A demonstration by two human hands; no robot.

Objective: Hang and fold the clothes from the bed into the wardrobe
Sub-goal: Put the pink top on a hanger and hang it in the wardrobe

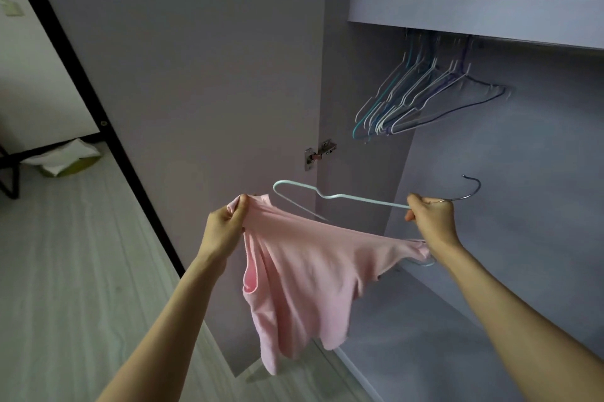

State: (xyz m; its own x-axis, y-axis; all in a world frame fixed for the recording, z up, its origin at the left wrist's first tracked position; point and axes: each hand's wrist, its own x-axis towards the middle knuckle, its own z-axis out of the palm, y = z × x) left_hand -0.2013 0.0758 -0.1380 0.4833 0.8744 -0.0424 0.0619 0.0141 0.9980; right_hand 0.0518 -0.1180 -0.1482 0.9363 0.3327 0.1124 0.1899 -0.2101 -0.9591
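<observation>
Pink cotton hangs nearest you: the top (294,271) droops between your two hands, its hem falling low toward the floor (65,271). Your left hand (225,225) pinches one bunched shoulder of the top, fingers curled tight on the fabric. Your right hand (431,218) grips the hanger (343,197) at its neck, just below the metal hook, which points right and slightly up.

The hanger's long axis runs left to right, roughly level, across the gap between your hands. Its right end looks already tucked inside the top's right shoulder, below your right wrist. Its left end stands bare, just above and a little right of the fabric your left hand holds. That is the relation that matters: the free shoulder lies below and left of the bare hanger tip, and your left hand is the one beside it. I judge the next move is to draw that shoulder up and over the tip.

Farther in, the wardrobe (490,173) stands open, its door (196,74) swung out to your left. Empty hangers (415,101) crowd the rail under the shelf (474,6), up and right of your right hand, so the hook has a short lift to reach it.
</observation>
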